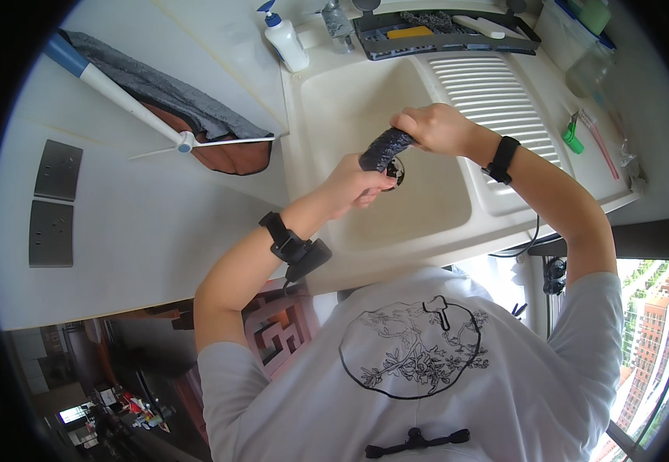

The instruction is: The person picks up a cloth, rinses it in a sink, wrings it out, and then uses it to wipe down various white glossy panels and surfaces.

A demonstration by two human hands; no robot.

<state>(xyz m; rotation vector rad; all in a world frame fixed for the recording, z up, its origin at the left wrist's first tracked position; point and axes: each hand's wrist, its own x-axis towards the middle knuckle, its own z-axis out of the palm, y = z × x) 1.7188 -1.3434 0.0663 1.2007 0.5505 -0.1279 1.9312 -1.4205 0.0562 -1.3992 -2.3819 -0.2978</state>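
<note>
A dark grey, tightly bunched cloth [385, 149] is stretched between my two hands above the cream sink basin [415, 216]. My left hand [353, 182] grips its lower end. My right hand [437, 128] is closed around the upper end, nearer the ribbed drainboard. Both ends of the cloth are hidden inside my fists. Below the cloth, beside my left fingertips, the round drain [395, 174] is partly visible.
A white pump bottle [288, 46] and a faucet [339, 26] stand behind the basin. A dark rack [444, 43] holds a yellow sponge. On the right lie a green-handled tool [572, 136] and a pink brush [600, 144]. Towels [161, 86] hang at left.
</note>
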